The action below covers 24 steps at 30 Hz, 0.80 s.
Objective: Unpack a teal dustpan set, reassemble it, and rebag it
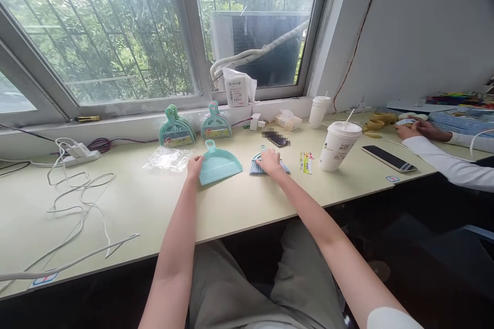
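While right hand (271, 161) holds brush (255, 168), nearby printed card (306, 163) illegible.

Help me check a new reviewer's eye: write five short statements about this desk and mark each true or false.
1. The left hand touches the turquoise dustpan. True.
2. The right hand is on the dustpan. False: it is on the blue-bristled brush.
3. Crumpled clear wrapping lies left of the dustpan. True.
4. The nearer white cup lies on its side. False: it stands upright.
5. A printed card lies between the brush and that cup. True.
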### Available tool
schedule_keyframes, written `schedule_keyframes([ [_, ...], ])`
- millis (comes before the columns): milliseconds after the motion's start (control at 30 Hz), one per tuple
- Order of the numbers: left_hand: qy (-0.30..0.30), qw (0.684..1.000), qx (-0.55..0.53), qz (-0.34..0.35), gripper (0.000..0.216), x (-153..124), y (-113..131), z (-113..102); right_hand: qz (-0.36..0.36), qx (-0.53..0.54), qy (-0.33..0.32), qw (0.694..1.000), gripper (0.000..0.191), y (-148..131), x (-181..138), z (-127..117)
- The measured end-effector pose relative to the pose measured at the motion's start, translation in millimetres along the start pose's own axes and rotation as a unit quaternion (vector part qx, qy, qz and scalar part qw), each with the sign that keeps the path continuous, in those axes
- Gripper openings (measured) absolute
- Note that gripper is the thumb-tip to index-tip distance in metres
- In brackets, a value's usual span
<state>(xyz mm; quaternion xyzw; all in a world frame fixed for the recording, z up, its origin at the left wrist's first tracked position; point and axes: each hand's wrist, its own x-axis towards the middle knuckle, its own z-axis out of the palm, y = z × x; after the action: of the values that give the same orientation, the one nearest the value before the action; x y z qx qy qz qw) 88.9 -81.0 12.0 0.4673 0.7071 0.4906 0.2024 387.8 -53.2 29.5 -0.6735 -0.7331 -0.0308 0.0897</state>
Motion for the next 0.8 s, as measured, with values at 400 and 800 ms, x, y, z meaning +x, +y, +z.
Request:
schedule_keyframes([
  [400,-0.029,0.993,0.111,-0.017,0.029,-8.5,3.9,3.3,0.02,0.152,-0.094,0.984,0.029,-20.2,34.4,5.8],
  [800,-0.019,0.937,0.348,0.013,0.024,-23.0,18.5,7.8,-0.019,0.233,0.021,0.972,0.033,-28.9,20.4,8.7],
])
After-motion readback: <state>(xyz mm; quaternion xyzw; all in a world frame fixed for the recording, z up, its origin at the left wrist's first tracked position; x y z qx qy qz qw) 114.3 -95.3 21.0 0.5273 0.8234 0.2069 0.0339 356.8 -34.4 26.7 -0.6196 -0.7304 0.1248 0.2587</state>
